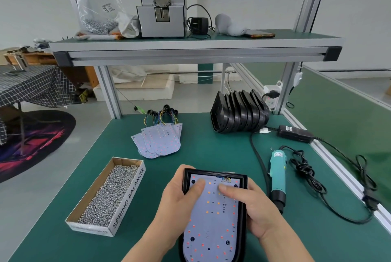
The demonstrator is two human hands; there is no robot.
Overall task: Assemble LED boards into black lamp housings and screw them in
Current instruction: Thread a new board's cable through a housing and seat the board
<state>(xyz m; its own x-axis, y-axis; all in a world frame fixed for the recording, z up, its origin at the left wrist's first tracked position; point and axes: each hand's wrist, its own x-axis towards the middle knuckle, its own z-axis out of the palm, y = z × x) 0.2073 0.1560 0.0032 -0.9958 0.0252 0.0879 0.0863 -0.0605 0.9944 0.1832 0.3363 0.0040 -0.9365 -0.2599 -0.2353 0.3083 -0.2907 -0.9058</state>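
A black lamp housing (243, 215) lies at the near middle of the green table, with a white LED board (211, 223) seated inside it. My left hand (175, 204) grips the housing's left side, thumb pressing on the board. My right hand (254, 206) holds the right side, its thumb also flat on the board near the coloured wires at the top edge. A stack of spare LED boards (160, 141) with wires lies farther back. Several empty black housings (239, 113) stand in a row at the back right.
A cardboard box of screws (110, 196) sits to the left. A teal electric screwdriver (277, 175) lies to the right, its cable and black power adapter (295, 133) trailing along the table's right edge. An overhead shelf (196, 48) carries a screw feeder machine.
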